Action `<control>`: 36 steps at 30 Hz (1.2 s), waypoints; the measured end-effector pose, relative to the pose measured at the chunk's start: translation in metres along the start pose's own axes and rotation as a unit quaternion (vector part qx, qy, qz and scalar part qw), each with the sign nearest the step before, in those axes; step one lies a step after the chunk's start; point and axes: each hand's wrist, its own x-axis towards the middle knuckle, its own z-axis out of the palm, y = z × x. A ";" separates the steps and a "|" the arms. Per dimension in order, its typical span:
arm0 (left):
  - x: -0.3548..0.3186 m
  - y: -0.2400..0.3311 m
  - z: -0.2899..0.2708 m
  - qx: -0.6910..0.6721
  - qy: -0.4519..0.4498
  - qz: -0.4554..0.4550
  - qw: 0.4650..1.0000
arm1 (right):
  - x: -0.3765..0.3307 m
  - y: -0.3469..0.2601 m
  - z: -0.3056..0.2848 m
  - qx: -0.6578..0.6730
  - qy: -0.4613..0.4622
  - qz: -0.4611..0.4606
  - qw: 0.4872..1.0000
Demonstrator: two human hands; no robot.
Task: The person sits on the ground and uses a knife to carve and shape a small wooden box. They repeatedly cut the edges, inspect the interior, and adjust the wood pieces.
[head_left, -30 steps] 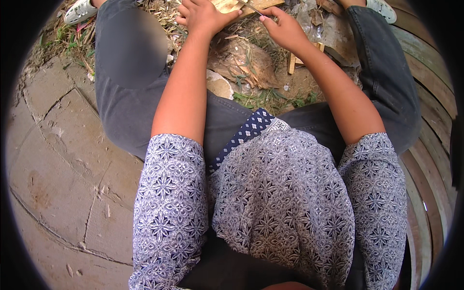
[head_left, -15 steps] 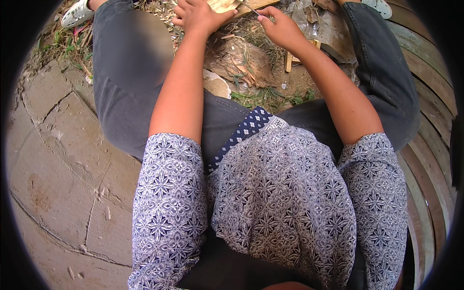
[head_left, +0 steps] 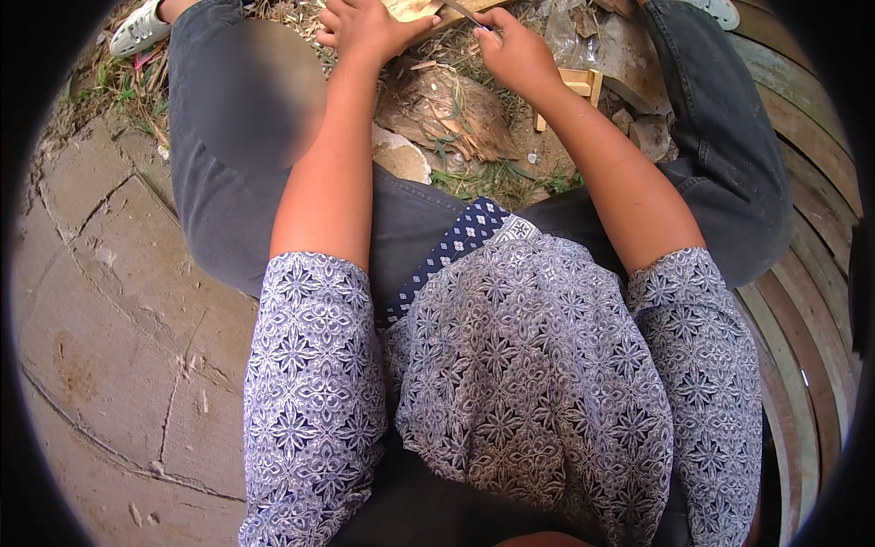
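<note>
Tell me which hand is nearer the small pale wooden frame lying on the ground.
Right. The right hand is just up-left of the wooden frame; the left hand sits farther off to its left.

Left hand on pale wood piece, right hand gripping thin blade; dry leaves below

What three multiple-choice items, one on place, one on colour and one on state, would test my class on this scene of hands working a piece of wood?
1. Where is the pale wood piece?
A. on the paving slabs
B. at the top edge, under the left hand
C. on the lap

2. What colour are the trousers?
A. dark grey
B. red
C. white

3. How is the right hand?
A. open flat
B. in a pocket
C. closed on a thin blade

Answers: 1 B, the left hand rests on it; 2 A, both legs are dark grey; 3 C, its fingers curl around the tool.
</note>
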 end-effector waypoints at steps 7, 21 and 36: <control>-0.001 0.006 -0.011 0.012 -0.028 -0.021 0.999 | 0.004 0.005 0.011 -0.011 0.032 -0.033 0.999; -0.003 0.001 -0.004 0.000 0.001 -0.009 1.000 | 0.021 0.038 0.012 0.029 0.010 -0.128 0.991; -0.001 0.001 -0.001 0.000 0.005 -0.018 1.000 | 0.034 0.025 0.003 0.056 -0.013 -0.109 0.992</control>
